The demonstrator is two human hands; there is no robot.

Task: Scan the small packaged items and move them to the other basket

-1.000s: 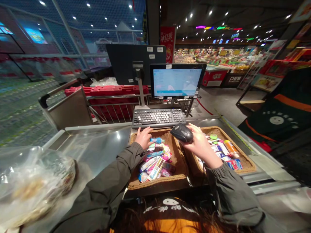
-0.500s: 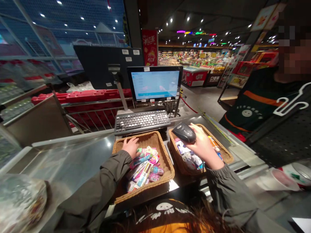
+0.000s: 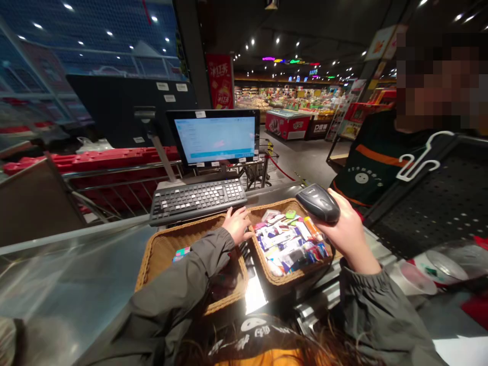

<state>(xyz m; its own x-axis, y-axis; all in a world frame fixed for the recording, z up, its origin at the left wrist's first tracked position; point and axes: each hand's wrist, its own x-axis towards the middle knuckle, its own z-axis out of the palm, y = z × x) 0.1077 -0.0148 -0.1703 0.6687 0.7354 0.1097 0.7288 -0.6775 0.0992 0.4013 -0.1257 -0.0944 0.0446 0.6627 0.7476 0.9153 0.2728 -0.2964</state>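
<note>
My right hand point(image 3: 345, 226) is wrapped round a black barcode scanner point(image 3: 317, 202), holding it above the right corner of the right wicker basket point(image 3: 263, 264). Small packaged goods point(image 3: 290, 244) fill that basket, among them white and blue packs and an orange tube. With its fingers stretched out, my left hand point(image 3: 237, 226) is over the facing rims of the two baskets; nothing shows in it. Below my left forearm stands the left wicker basket point(image 3: 162, 249), where a small pink and blue pack point(image 3: 181, 253) shows. My sleeve hides much of its inside.
A keyboard point(image 3: 200, 198) lies behind the left basket, with a lit monitor point(image 3: 215, 137) beyond it. A person in a dark apron point(image 3: 366, 162) stands at the right, near a white hanger point(image 3: 423, 157). Cups point(image 3: 438, 267) sit at the right edge.
My left hand has moved right, out of the left basket to the rims between the baskets. My right hand has shifted right with the scanner. The view has turned.
</note>
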